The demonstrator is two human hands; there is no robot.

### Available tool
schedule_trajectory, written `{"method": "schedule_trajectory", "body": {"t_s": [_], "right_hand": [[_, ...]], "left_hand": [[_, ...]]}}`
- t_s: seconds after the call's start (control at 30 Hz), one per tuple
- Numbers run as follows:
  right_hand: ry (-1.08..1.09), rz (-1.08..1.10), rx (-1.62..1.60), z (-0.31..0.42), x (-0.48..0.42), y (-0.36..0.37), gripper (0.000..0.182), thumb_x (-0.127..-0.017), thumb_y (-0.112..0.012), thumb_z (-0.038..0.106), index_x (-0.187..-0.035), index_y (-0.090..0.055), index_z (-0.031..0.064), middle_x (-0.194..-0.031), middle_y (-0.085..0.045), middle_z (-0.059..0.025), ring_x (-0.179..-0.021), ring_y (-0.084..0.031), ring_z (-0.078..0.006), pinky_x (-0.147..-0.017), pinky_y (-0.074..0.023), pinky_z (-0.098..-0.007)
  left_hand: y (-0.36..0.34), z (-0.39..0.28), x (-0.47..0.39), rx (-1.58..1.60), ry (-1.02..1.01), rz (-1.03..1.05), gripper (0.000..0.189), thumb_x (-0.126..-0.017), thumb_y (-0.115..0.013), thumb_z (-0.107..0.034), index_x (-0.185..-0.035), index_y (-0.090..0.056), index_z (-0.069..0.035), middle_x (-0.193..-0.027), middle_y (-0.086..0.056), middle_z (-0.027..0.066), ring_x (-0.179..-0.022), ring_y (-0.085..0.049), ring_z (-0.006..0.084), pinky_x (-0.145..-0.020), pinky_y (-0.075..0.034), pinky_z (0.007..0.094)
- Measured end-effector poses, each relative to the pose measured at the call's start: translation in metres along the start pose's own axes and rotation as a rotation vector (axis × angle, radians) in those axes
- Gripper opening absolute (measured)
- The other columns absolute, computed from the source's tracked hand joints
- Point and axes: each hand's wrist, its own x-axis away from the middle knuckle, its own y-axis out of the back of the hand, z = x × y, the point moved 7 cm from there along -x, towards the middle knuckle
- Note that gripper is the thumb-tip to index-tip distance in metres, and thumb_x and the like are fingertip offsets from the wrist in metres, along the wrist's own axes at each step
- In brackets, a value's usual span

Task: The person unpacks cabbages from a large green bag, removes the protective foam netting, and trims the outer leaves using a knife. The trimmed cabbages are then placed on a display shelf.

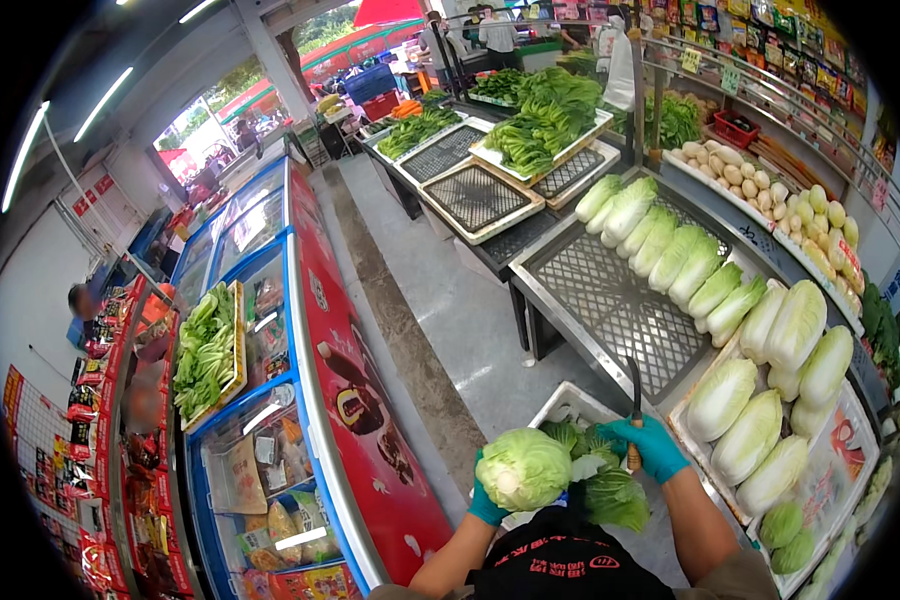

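A round green cabbage point(523, 469), its pale cut stem facing up, rests in my left hand point(486, 495), which wears a teal glove and is partly hidden behind it. My right hand point(649, 444), gloved the same way, grips the wooden handle of a curved-blade knife point(635, 397), blade pointing away from me. Between and below my hands, loose dark green outer leaves point(613, 495) lie over a white foam box point(562, 396) holding more leaves. The knife is apart from the cabbage.
To the right, a metal-framed display table point(562, 300) bears a row of small Chinese cabbages point(682, 255); larger ones point(746, 439) fill a foam tray beside it. A red-sided chest freezer point(360, 390) stands left, with a box of leafy greens point(206, 352) on top. People stand far off.
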Motion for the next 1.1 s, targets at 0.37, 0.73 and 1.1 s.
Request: {"method": "schedule_trajectory", "body": {"t_s": [0.37,0.73,1.1], "right_hand": [[-0.156,0.162,-0.892,-0.064,-0.003,-0.076,0.046,-0.090,-0.060,0.037,-0.126,-0.054,0.0080,-0.123,-0.059,-0.0098,-0.108,-0.059,-0.0257,-0.093,-0.0476,-0.0433],[0.085,0.227,-0.947,-0.048,0.026,-0.023,0.053,-0.092,-0.049,0.037,-0.135,-0.046,0.0062,-0.136,-0.050,-0.0145,-0.124,-0.049,-0.0300,-0.105,-0.0385,-0.0461],[-0.021,0.496,-0.878,-0.099,0.046,-0.011,0.060,-0.087,-0.059,0.033,-0.135,-0.044,0.0004,-0.134,-0.051,-0.0158,-0.119,-0.053,-0.0259,-0.102,-0.0405,-0.0419]], "left_hand": [[-0.063,-0.035,-0.004,-0.704,-0.351,-0.021,0.075,-0.080,-0.068,-0.037,-0.140,-0.038,-0.004,-0.142,-0.042,0.0151,-0.129,-0.041,0.0296,-0.108,-0.032,0.0444],[-0.251,0.031,-0.016,-2.134,-0.774,0.441,0.032,-0.081,-0.068,-0.015,-0.112,-0.066,-0.009,-0.109,-0.064,0.0120,-0.097,-0.061,0.0307,-0.082,-0.049,0.0376],[-0.261,0.016,-0.064,-2.134,-0.788,0.112,0.014,-0.084,-0.066,-0.020,-0.091,-0.068,-0.009,-0.089,-0.065,0.0108,-0.077,-0.064,0.0305,-0.066,-0.051,0.0359]]}}
